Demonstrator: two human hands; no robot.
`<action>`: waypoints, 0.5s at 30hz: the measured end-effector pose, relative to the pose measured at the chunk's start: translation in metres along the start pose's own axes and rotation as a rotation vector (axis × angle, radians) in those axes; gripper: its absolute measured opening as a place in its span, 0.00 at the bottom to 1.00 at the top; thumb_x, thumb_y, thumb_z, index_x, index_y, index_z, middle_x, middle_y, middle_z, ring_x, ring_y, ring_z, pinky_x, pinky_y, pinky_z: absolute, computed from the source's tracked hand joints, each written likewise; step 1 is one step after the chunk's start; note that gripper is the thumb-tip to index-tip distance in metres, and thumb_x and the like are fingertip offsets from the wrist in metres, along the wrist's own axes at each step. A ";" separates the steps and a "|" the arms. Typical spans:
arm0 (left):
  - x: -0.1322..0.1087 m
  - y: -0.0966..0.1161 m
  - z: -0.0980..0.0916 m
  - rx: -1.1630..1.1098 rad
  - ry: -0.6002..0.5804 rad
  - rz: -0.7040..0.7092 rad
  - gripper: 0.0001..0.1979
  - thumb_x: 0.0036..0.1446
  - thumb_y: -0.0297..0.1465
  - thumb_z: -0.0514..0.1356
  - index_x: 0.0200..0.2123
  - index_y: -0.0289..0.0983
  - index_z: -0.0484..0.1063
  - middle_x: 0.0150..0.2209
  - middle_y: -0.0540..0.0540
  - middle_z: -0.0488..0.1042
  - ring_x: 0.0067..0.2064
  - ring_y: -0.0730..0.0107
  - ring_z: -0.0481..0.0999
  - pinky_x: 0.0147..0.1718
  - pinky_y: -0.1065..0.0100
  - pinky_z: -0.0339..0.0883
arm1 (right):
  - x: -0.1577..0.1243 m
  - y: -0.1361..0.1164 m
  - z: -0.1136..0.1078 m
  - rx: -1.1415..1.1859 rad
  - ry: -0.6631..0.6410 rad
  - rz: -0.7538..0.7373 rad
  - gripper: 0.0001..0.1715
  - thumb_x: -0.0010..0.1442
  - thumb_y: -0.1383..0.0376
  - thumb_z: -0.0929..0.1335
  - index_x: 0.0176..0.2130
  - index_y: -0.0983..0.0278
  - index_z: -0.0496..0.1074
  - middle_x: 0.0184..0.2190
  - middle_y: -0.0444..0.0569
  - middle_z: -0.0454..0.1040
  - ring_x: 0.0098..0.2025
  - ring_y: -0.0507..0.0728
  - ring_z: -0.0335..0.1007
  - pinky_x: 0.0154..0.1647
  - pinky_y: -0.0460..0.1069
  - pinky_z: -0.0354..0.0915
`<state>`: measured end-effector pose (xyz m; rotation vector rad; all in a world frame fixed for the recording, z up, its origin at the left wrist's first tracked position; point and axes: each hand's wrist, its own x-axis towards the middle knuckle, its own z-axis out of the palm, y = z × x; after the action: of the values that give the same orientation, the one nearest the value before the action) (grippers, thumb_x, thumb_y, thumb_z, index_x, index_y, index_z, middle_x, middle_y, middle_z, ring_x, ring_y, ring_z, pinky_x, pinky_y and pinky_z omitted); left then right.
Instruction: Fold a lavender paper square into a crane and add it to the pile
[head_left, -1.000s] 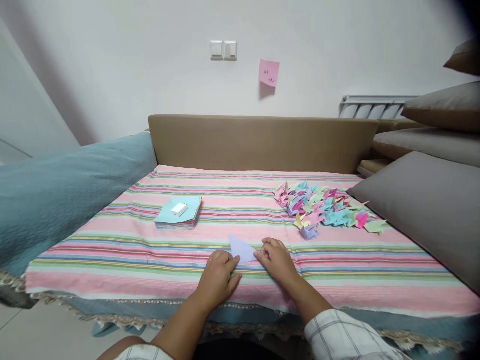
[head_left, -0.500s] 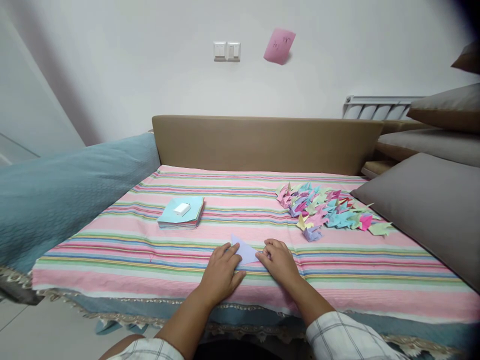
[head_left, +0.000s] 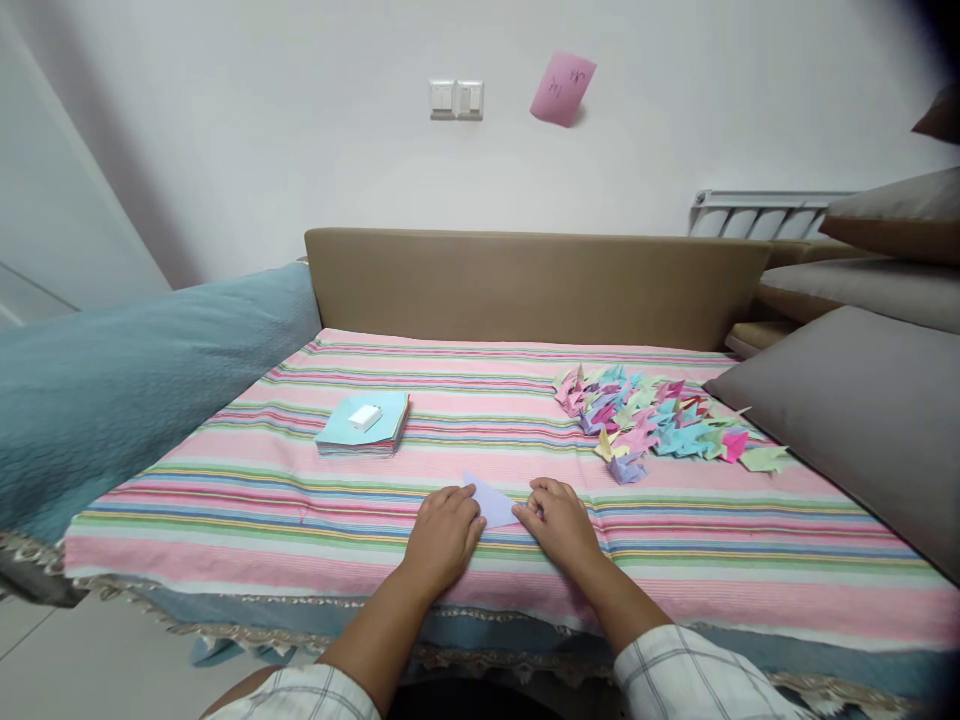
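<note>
"Two things look different to me from a second ago. The left hand (head_left: 446,530) has shifted on the lilac paper (head_left: 496,507), and the pink note (head_left: 562,90) on the wall (head_left: 337,140) sits higher and tilts."

"Half a second ago the left thumb was spread well below the index finger, wasn't it?"

"Yes, and now it is drawn up close to it, by the paper's lower left edge."

"Where is the paper, then?"

"On the striped cloth (head_left: 247,520), between the two hands, its upper point just past the left fingertips. Its right corner reaches the thumb of the right hand (head_left: 561,525)."

"And how far apart are the fingers?"

"Narrow on the left: they lie close together over the paper's left edge. I can't tell whether they grip it or only press."

"The right?"

"Curled, with the thumb touching the corner and the index finger bent just above. Whether they pinch it, I can't tell; the spot is too small. The folded paper shapes (head_left: 660,420) lie apart, beyond that hand."
</note>
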<state>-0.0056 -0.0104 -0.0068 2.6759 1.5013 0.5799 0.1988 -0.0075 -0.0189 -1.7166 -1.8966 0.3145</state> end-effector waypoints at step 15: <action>0.005 -0.002 0.001 0.077 -0.048 -0.090 0.23 0.57 0.33 0.54 0.56 0.39 0.64 0.60 0.46 0.63 0.59 0.49 0.59 0.55 0.48 0.53 | 0.000 -0.001 -0.001 0.003 0.019 -0.001 0.13 0.54 0.59 0.68 0.22 0.62 0.67 0.45 0.49 0.71 0.49 0.60 0.63 0.49 0.53 0.57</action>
<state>-0.0046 -0.0052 -0.0063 2.6399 1.6541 0.4590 0.1980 -0.0082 -0.0176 -1.7105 -1.8825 0.2990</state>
